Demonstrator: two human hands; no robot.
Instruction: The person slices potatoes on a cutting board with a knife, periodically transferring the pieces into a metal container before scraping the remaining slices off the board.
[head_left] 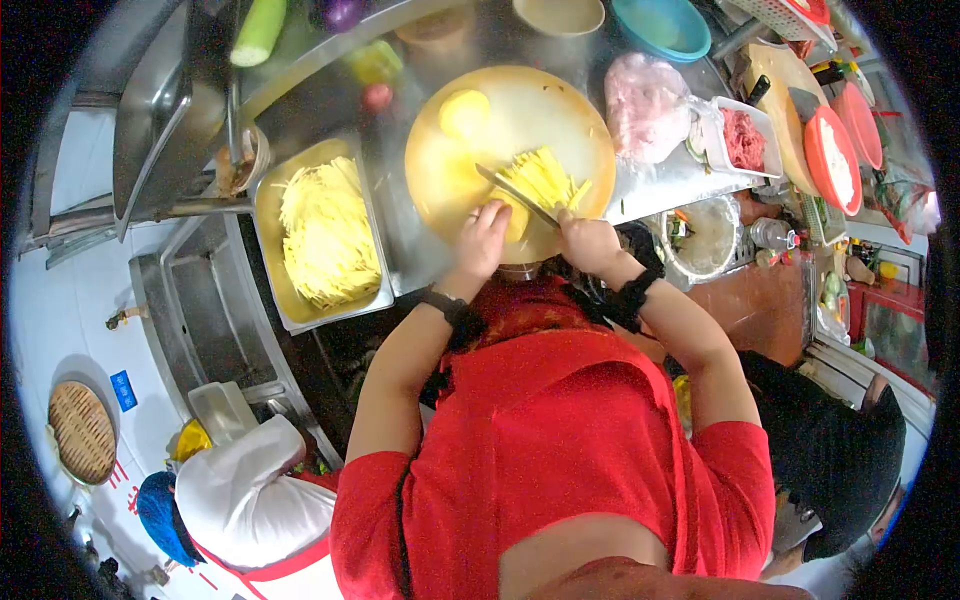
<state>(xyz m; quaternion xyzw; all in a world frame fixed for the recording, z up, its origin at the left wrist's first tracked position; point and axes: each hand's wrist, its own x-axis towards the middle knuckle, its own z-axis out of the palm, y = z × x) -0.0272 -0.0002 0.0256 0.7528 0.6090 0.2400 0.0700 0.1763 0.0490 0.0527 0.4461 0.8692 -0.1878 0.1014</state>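
Note:
My right hand [592,243] is closed around the handle of a kitchen knife [520,197], its blade slanting up and left across a round cutting board [580,108]. My left hand [484,236], fingers curled, grips a yellow potato piece [516,219] just left of the blade. Cut potato strips [545,176] lie in a pile on the blade's far side. Farther back on the board rests a peeled potato [465,114]. A metal tray [388,290] heaped with yellow strips [330,235] stands left of the board.
Right of the board are a plastic bag [648,108] and a white container [768,128] of ground meat. A blue basin [662,28] is at the back. One person in white [250,490] bends at lower left; another in black [830,450] is at lower right.

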